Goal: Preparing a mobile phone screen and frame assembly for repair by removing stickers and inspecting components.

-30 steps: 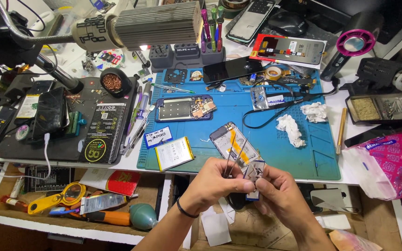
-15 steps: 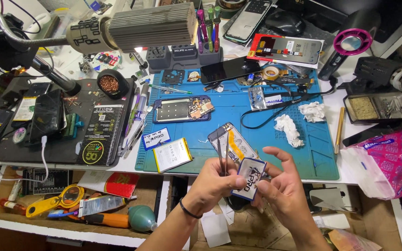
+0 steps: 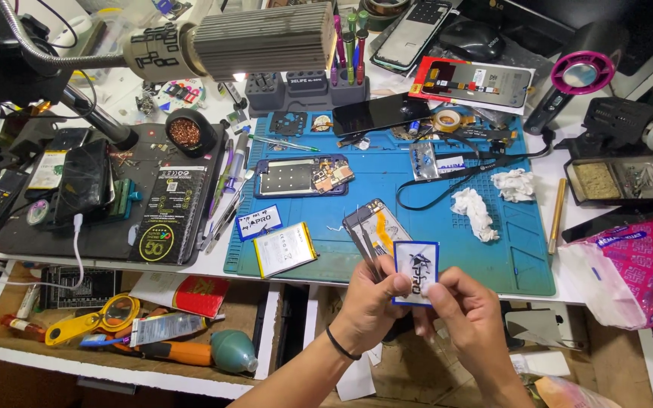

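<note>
Both my hands pinch a small white card at the near edge of the blue work mat.

My left hand (image 3: 372, 302) grips the blue-bordered card (image 3: 416, 272) by its left side, fingers closed on it, and seems also to hold thin metal tweezers (image 3: 366, 245) that slant up onto the blue mat (image 3: 447, 204); the overlap makes that hard to confirm. My right hand (image 3: 471, 306) clamps the card's lower right edge between thumb and fingers. On the mat, just above the card, lies a phone back panel (image 3: 376, 227); to the card's left rests a flat battery (image 3: 285, 249), and farther up the mat an opened phone (image 3: 300, 176).
</note>
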